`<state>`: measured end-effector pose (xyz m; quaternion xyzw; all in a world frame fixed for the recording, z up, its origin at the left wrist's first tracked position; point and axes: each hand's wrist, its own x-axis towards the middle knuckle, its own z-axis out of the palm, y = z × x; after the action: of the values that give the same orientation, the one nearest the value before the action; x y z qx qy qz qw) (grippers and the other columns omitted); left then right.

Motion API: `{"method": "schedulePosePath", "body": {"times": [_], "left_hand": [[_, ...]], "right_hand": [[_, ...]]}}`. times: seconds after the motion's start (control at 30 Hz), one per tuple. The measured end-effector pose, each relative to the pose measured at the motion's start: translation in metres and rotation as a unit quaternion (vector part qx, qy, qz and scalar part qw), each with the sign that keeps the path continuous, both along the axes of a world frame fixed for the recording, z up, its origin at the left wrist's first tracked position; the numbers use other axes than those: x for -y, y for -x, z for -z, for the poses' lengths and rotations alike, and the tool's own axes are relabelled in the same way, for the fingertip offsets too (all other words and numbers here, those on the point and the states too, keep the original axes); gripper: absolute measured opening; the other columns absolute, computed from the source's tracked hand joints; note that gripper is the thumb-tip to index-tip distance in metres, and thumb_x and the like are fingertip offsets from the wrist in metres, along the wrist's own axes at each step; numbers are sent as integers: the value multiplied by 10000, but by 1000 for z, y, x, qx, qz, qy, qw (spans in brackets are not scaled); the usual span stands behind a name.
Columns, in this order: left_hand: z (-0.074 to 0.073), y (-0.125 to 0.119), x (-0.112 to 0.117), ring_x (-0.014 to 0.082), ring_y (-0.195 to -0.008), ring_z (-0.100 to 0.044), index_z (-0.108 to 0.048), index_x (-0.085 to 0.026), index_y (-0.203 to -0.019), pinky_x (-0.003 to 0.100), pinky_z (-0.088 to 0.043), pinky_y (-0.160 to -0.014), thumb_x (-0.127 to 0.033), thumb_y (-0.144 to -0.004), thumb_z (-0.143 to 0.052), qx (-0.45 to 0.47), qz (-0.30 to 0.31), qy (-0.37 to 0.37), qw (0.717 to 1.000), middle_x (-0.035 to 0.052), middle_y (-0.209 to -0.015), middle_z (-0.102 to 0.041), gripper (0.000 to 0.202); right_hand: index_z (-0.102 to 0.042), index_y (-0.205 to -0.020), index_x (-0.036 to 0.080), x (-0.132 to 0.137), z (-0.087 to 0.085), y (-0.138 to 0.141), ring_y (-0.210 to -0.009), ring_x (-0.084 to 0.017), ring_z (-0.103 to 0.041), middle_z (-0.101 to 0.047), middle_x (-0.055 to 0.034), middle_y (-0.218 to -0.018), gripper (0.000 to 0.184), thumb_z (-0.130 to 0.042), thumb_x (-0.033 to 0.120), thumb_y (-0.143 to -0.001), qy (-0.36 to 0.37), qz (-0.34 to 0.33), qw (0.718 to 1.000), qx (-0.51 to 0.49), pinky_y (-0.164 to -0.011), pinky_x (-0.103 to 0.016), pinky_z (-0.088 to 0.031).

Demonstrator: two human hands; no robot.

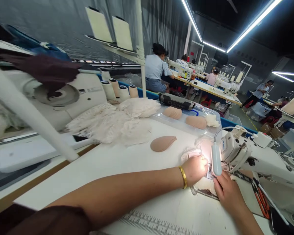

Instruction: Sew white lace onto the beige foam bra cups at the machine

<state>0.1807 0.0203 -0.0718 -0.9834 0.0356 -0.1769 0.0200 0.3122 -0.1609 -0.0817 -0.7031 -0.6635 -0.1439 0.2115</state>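
Note:
My left hand (195,170), wearing a gold bangle, is closed on a pale pink lace fabric piece (189,153) beside the needle area of a white sewing machine (257,156). Bright light from a small lamp (216,160) washes out the fingertips. Close to the needle plate, my right hand (227,191) has its fingers bent together; the lamp and machine head partly cover them, and what they grip cannot be made out. A beige teardrop-shaped foam pad (163,144) lies on the white table (127,163), left of the lace.
Ruffled cream lace pieces (120,122) are heaped at the back left. Behind the pad, a clear plastic tray (176,122) holds more beige pads. Orange-handled scissors (261,199) lie right of my right hand. A printed ruler (156,225) runs along the front. Other people sew farther back.

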Motion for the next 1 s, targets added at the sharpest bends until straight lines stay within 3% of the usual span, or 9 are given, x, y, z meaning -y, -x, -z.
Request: {"method": "schedulePosePath", "body": {"times": [0.13, 0.3, 0.4, 0.5, 0.63, 0.73, 0.83, 0.93, 1.0], "left_hand": [[-13, 19, 3, 243, -684, -636, -620, -156, -693, 355, -470, -568, -92, -767, -678, -27, -29, -29, 999, 88, -716, -655, 114], [-50, 103, 28, 188, -531, -590, -631, -196, -900, 291, -374, -451, -200, -855, -679, -145, -17, 75, 986, -10, -663, -664, 66], [-82, 169, 38, 163, -660, -640, -611, -203, -1014, 245, -450, -570, -197, -981, -574, -129, -34, 209, 969, -17, -787, -708, 50], [-102, 226, 34, 124, -768, -644, -618, -188, -949, 183, -488, -699, -115, -986, -534, -156, -4, 347, 925, -15, -879, -720, 118], [-87, 273, 29, 139, -813, -651, -683, -177, -912, 188, -479, -731, -102, -949, -580, -272, -57, 377, 884, -4, -897, -738, 132], [-62, 285, 30, 215, -834, -673, -735, -162, -885, 254, -468, -711, -117, -853, -704, -295, -147, 300, 895, 52, -890, -760, 63], [-53, 281, 24, 234, -862, -687, -761, -200, -996, 266, -464, -712, -229, -856, -742, -257, -146, 275, 915, 56, -936, -774, 144], [-65, 261, 8, 172, -791, -681, -740, -258, -1111, 228, -450, -689, -280, -935, -652, -214, -90, 301, 925, 1, -915, -775, 198], [-77, 239, -11, 168, -795, -681, -742, -246, -1103, 227, -444, -703, -288, -946, -627, -178, -119, 268, 939, 1, -912, -777, 199]], "right_hand": [[-627, -1227, 255, -7, 5, 10, -851, -223, -696, -709, -66, -955, 275, -446, 213, -1024, -48, -65, 997, 17, -703, -322, -583], [-592, -1329, 291, -20, -3, 43, -1231, -328, -629, -635, -125, -1367, 405, -444, 166, -973, -76, -136, 986, 66, -901, -509, -578], [-628, -1168, 281, -4, -18, 75, -1081, -276, -703, -739, -62, -1123, 313, -436, 145, -962, -10, -217, 975, -50, -897, -444, -584], [-623, -1059, 273, 26, -23, 118, -702, -175, -703, -721, 10, -837, 151, -480, 297, -1019, 140, -228, 931, -247, -612, -235, -564], [-638, -1027, 267, 47, 15, 186, -678, -171, -697, -711, 25, -788, 163, -559, 406, -995, 206, -232, 896, -318, -584, -206, -525], [-652, -1054, 230, 35, 61, 215, -782, -229, -743, -751, -44, -885, 171, -502, 279, -991, 178, -163, 931, -275, -692, -287, -585], [-661, -1174, 210, 25, 90, 216, -970, -337, -740, -751, -131, -1091, 302, -575, 199, -884, 83, -116, 980, -139, -820, -433, -613], [-641, -1216, 235, 36, 92, 208, -910, -286, -742, -747, -101, -1079, 364, -602, 172, -860, 32, -172, 979, -103, -794, -373, -628], [-659, -1160, 260, 50, 81, 203, -794, -228, -735, -750, -60, -963, 301, -583, 152, -890, 8, -201, 972, -118, -711, -294, -619]]}}
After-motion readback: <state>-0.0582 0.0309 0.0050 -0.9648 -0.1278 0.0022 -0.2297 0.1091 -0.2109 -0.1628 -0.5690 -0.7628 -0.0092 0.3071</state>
